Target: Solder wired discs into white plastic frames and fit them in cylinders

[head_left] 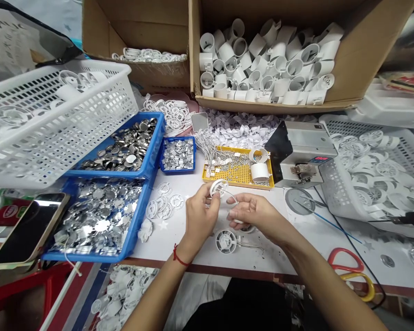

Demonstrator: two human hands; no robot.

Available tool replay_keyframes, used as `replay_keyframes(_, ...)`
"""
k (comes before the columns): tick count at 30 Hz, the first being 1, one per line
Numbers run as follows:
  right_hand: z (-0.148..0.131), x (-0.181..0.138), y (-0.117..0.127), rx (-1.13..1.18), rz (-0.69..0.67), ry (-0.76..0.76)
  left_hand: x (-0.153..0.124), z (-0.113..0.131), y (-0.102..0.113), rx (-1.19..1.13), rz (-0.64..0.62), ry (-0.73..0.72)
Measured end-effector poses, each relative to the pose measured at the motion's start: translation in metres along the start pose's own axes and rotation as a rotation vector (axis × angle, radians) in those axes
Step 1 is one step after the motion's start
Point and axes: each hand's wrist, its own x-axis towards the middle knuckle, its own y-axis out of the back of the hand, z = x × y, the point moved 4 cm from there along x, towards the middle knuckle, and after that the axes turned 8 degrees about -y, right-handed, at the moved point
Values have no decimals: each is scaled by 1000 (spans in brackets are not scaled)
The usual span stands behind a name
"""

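Observation:
Over the table, my left hand (202, 216) is closed, pinching a white round plastic part (219, 187) between thumb and fingers. A white wire (232, 197) runs from that part to my right hand (250, 212), whose curled fingers close on it. Another white bit shows under the right fingertips; I cannot tell what it is. Just below my hands, a white spoked disc (226, 242) with wires lies on the table. A second disc (247, 228) is partly hidden under my right hand. Several thin white rings (164, 208) lie to the left.
Blue trays (135, 230) of shiny metal pieces stand left, beside a phone (31, 227). Ahead are a yellow tray (238, 182) with wires and a cardboard box (272, 106) of white tubes. A small machine (307, 154), white basket (341, 202) and scissors (352, 271) are right.

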Motion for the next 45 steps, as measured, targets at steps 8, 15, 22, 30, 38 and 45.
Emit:
replay_keyframes(8, 23, -14, 4, 154, -54, -68, 5, 3, 6, 169, 55, -92)
replay_keyframes(15, 14, -17, 7, -324, 350, 302, -10, 4, -3, 288, 14, -189)
replay_keyframes(22, 10, -39, -6, -1097, 839, 1105, -25, -2, -31, -411, -156, 379)
replay_keyframes(30, 3, -61, -15, -985, 522, 1320, -28, 8, -30, -931, -261, 509)
replay_keyframes(38, -34, -57, 43, -1061, 208, 886, -7, 33, -6, -687, -775, 402)
replay_keyframes(45, -9, -37, 52, -652, 47, 479, 11, 48, -4, -458, -717, 125)
